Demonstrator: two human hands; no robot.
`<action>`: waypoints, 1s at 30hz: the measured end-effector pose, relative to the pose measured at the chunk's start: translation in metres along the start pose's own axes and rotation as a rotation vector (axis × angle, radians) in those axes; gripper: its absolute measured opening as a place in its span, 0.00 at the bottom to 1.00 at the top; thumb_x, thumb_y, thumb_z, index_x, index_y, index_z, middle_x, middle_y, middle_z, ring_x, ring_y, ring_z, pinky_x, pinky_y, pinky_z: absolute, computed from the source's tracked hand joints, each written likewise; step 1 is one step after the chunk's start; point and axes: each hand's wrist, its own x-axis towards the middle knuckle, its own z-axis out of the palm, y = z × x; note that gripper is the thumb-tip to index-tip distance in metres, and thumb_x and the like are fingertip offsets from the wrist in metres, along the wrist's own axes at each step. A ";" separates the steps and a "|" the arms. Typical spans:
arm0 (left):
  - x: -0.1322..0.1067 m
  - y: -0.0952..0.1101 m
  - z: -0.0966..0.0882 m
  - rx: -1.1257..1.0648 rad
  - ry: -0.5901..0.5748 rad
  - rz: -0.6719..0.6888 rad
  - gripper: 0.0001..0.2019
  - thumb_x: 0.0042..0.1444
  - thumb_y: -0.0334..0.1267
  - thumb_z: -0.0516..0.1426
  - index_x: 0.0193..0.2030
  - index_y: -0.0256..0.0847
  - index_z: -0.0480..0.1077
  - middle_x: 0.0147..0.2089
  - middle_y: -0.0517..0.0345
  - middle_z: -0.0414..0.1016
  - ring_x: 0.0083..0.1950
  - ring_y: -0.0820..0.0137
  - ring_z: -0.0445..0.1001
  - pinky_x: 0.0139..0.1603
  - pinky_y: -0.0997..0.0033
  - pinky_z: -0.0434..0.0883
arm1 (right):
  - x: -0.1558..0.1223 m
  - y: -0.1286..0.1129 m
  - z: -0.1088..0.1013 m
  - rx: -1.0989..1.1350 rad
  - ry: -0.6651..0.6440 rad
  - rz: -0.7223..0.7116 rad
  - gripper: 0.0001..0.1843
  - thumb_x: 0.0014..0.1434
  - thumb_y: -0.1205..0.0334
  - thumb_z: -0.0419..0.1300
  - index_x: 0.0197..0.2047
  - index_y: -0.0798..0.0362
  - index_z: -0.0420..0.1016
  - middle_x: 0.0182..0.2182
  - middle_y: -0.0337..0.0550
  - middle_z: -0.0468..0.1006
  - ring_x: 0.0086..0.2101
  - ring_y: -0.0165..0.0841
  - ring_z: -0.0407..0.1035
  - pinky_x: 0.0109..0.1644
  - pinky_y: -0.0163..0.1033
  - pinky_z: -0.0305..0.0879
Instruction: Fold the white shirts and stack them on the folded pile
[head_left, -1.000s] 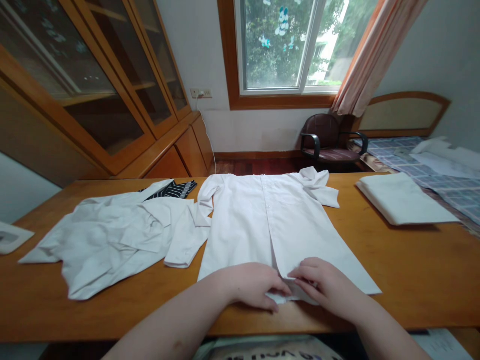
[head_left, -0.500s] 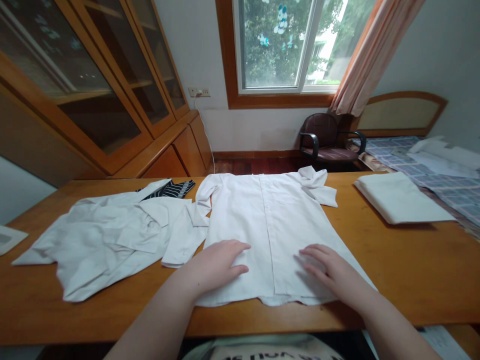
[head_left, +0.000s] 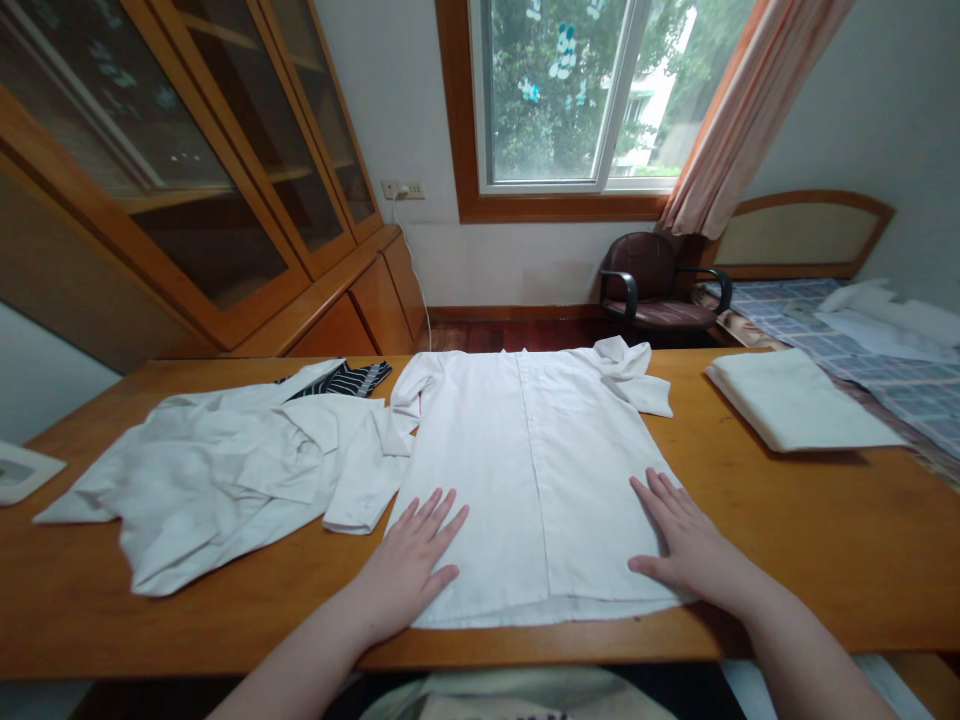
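A white button-front shirt [head_left: 525, 470] lies flat in the middle of the wooden table [head_left: 825, 540], collar away from me. My left hand [head_left: 412, 565] rests palm down on its lower left edge, fingers stretched out. On the shirt's lower right edge my right hand [head_left: 682, 545] lies flat too, fingers spread. Neither hand holds anything.
A heap of crumpled white garments [head_left: 217, 475] with a black striped piece [head_left: 349, 378] lies to the left. A folded white cloth [head_left: 799, 405] sits at the right. A white object [head_left: 19, 470] is at the far left edge. Behind are a chair [head_left: 656, 285], a cabinet and a bed.
My hands left the shirt's bottom hem at the middle, slid up onto the cloth, then moved apart to its left and right edges. The front panel now lies flat.
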 end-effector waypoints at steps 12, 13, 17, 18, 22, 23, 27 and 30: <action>-0.003 0.011 -0.024 -0.091 -0.174 -0.039 0.39 0.52 0.47 0.56 0.69 0.47 0.44 0.71 0.52 0.32 0.71 0.57 0.33 0.67 0.49 0.41 | -0.013 -0.008 -0.001 -0.004 -0.055 0.067 0.57 0.40 0.42 0.63 0.68 0.56 0.47 0.66 0.56 0.42 0.64 0.50 0.35 0.66 0.52 0.41; -0.003 0.012 -0.025 -0.096 -0.183 -0.048 0.40 0.50 0.47 0.57 0.69 0.47 0.44 0.71 0.52 0.32 0.71 0.57 0.33 0.67 0.49 0.41 | -0.014 -0.009 -0.001 -0.005 -0.061 0.070 0.57 0.40 0.42 0.64 0.68 0.57 0.47 0.67 0.56 0.42 0.64 0.50 0.35 0.66 0.52 0.41; -0.007 0.015 -0.024 -0.117 -0.215 -0.069 0.42 0.48 0.46 0.59 0.68 0.46 0.46 0.71 0.52 0.34 0.71 0.58 0.34 0.68 0.50 0.40 | -0.021 -0.010 0.000 -0.006 -0.068 0.077 0.58 0.40 0.42 0.63 0.68 0.56 0.46 0.67 0.56 0.40 0.64 0.49 0.36 0.66 0.53 0.42; -0.009 0.016 -0.024 -0.123 -0.216 -0.070 0.42 0.48 0.46 0.59 0.68 0.47 0.46 0.71 0.52 0.34 0.71 0.58 0.34 0.68 0.50 0.40 | -0.024 -0.010 0.001 -0.009 -0.073 0.085 0.58 0.39 0.42 0.64 0.68 0.56 0.46 0.67 0.56 0.40 0.64 0.49 0.36 0.66 0.53 0.42; -0.016 0.020 -0.026 -0.149 -0.217 -0.084 0.40 0.48 0.47 0.59 0.68 0.48 0.48 0.71 0.53 0.37 0.71 0.58 0.37 0.68 0.50 0.42 | -0.031 -0.013 0.003 -0.018 -0.078 0.121 0.59 0.37 0.42 0.65 0.68 0.54 0.47 0.66 0.56 0.42 0.64 0.50 0.39 0.64 0.55 0.44; -0.017 0.020 -0.028 -0.161 -0.226 -0.089 0.40 0.48 0.47 0.59 0.67 0.48 0.49 0.71 0.54 0.38 0.70 0.58 0.38 0.68 0.51 0.43 | -0.030 -0.015 0.002 -0.018 -0.074 0.122 0.59 0.37 0.41 0.65 0.68 0.53 0.48 0.66 0.56 0.44 0.64 0.52 0.40 0.64 0.57 0.44; -0.011 0.015 -0.049 -0.204 -0.198 -0.065 0.33 0.54 0.48 0.55 0.67 0.48 0.52 0.70 0.55 0.44 0.70 0.59 0.43 0.67 0.54 0.47 | -0.014 -0.022 -0.024 -0.010 0.011 0.078 0.53 0.42 0.37 0.61 0.67 0.50 0.49 0.66 0.55 0.47 0.64 0.54 0.40 0.63 0.61 0.42; 0.014 0.006 -0.074 -0.219 -0.068 0.018 0.34 0.58 0.52 0.50 0.68 0.48 0.46 0.71 0.57 0.42 0.70 0.62 0.42 0.68 0.58 0.46 | 0.015 -0.033 -0.064 0.055 0.057 -0.023 0.48 0.49 0.38 0.57 0.67 0.52 0.49 0.66 0.55 0.45 0.64 0.51 0.41 0.63 0.55 0.46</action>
